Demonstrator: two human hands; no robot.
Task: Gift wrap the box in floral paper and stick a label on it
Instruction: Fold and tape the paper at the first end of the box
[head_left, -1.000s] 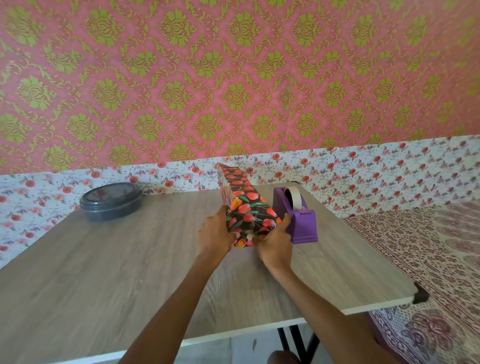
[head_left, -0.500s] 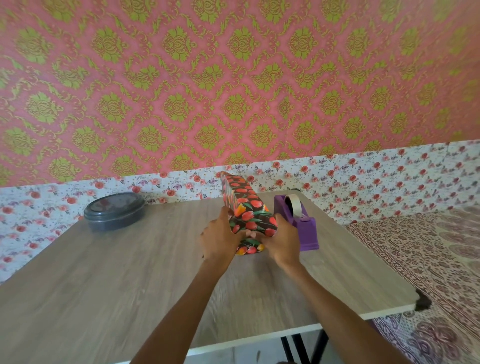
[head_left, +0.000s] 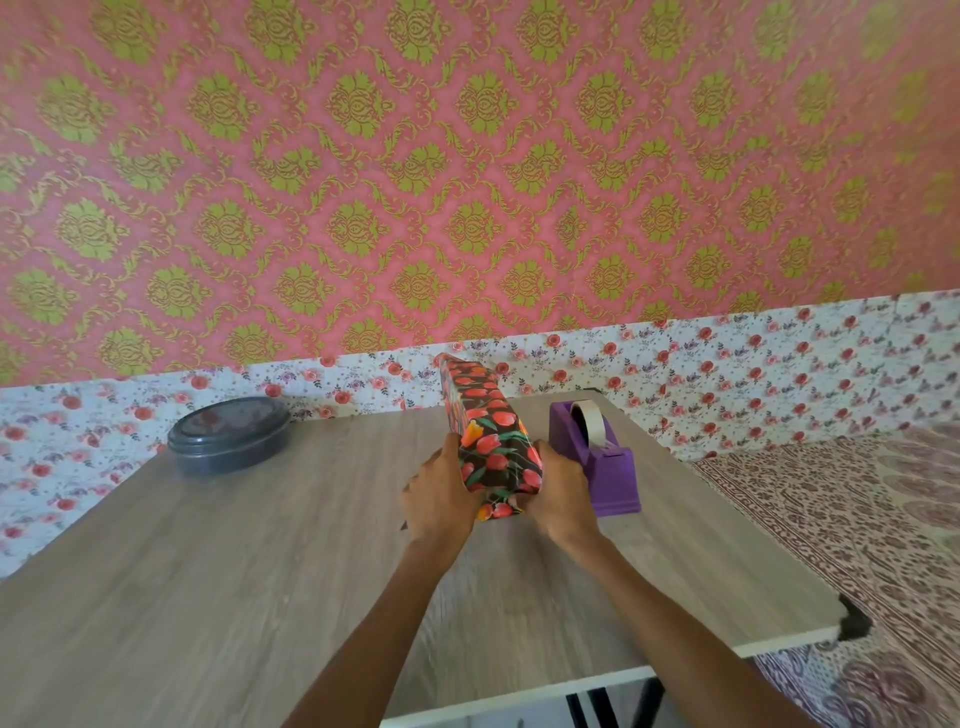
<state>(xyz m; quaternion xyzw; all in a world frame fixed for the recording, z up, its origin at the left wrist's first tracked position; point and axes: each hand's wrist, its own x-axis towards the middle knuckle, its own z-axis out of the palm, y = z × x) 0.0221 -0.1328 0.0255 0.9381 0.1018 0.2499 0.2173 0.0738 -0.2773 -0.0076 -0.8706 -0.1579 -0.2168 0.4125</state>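
2 grips on 1 box (head_left: 493, 436): left grip (head_left: 441, 493) and right grip (head_left: 553, 493) curl round its near end, likely folding the flap. Box sits between them on tabletop (head_left: 260, 571), long axis running away; tape dispenser (head_left: 597, 457) just beside right grip.

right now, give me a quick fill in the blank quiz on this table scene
The left hand and right hand both grip the near end of the wrapped ____.
The tape dispenser is coloured ____.
It stands to the ____ of the box.
The dark round container sits on the table to the box's ____.
Missing words: box; purple; right; left
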